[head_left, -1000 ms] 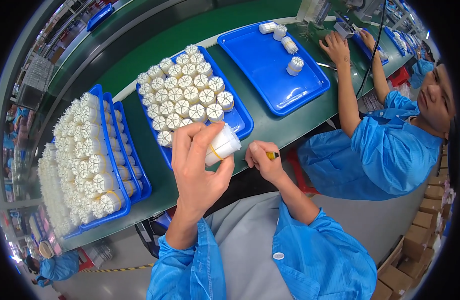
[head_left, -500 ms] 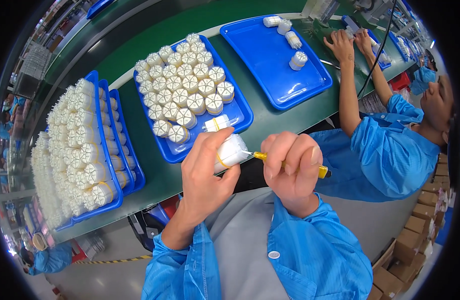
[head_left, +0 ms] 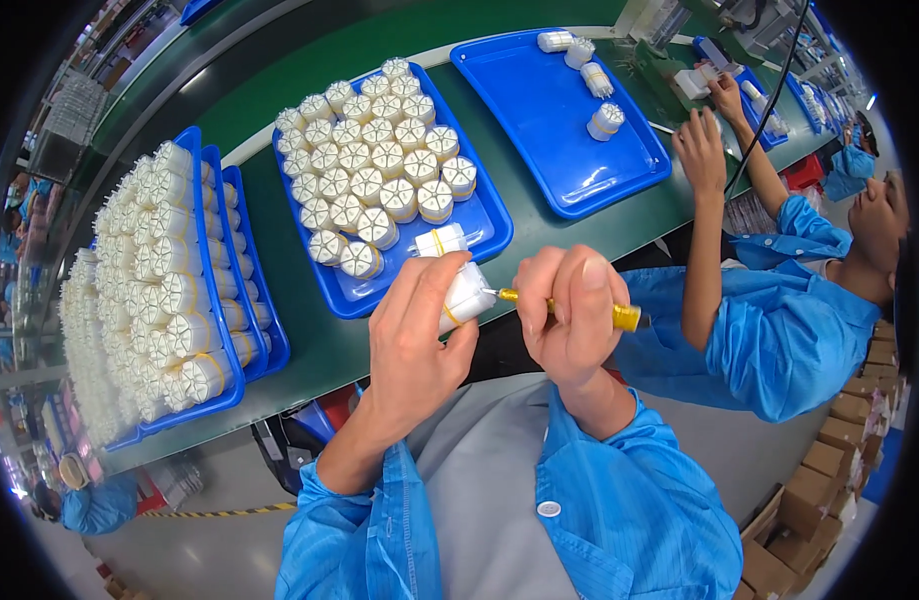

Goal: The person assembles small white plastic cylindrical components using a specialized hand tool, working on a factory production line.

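My left hand [head_left: 409, 340] grips a white plastic cylinder bundle [head_left: 466, 298] with a yellow band round it, just in front of the middle tray. In my right hand [head_left: 571, 315] is a small screwdriver [head_left: 625, 317] with a yellow handle. Its thin metal tip meets the end face of the bundle; whether it enters a slot there is too small to tell. Behind my left hand, a second banded white piece [head_left: 440, 240] lies on its side in the blue tray [head_left: 491, 232], near many upright white cylinders [head_left: 387, 160] with slotted tops.
Blue trays [head_left: 211, 290] packed with similar cylinders stand at the left. A blue tray [head_left: 549, 120] at the right holds several loose pieces. Beyond it, a co-worker in a blue jacket [head_left: 779, 320] handles a white part. Cartons [head_left: 814, 490] line the floor at right.
Both hands keep their holds, and the screwdriver has turned slightly at the bundle. The co-worker's nearer hand has come away from the other one. The view has shifted a little.
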